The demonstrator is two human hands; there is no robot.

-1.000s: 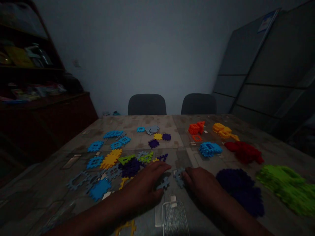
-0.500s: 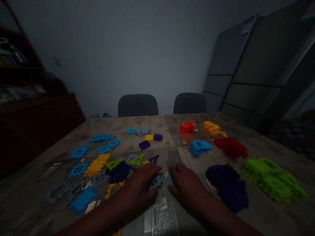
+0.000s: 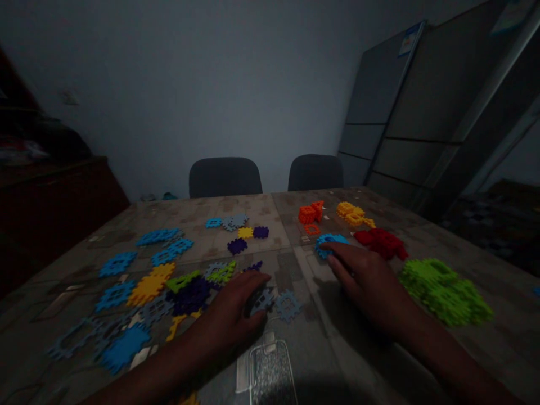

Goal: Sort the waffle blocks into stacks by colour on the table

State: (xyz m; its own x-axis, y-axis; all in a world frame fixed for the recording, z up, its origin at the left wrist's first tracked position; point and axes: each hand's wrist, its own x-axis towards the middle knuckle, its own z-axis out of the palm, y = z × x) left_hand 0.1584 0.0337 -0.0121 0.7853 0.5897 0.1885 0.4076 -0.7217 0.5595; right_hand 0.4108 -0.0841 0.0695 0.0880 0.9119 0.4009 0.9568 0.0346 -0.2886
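Note:
My left hand [image 3: 236,301] rests low over the table, thumb and fingers apart. A grey gear-edged piece [image 3: 264,301] lies in the gap between them, partly covered by the hand. Just to its right a second grey gear-edged piece [image 3: 288,305] lies flat by itself. My right hand [image 3: 365,275] is stretched out, thumb and fingers apart, its fingertips over the near edge of a stack of blue interlocking pieces [image 3: 331,244]. Whether they touch the stack I cannot tell. My right hand and forearm hide the dark purple pile on that side.
Sorted piles stand at right: orange [image 3: 310,212], yellow [image 3: 351,212], red [image 3: 382,243] and green [image 3: 442,289]. Loose blue pieces [image 3: 126,346], a yellow-orange stack [image 3: 151,284] and dark purple pieces [image 3: 189,297] spread at left. Two chairs [image 3: 225,177] back the table [image 3: 270,211].
My right hand has left the grey piece beside my left hand and moved forward and right to the blue stack. The left hand stays by its grey piece. The view has turned slightly right.

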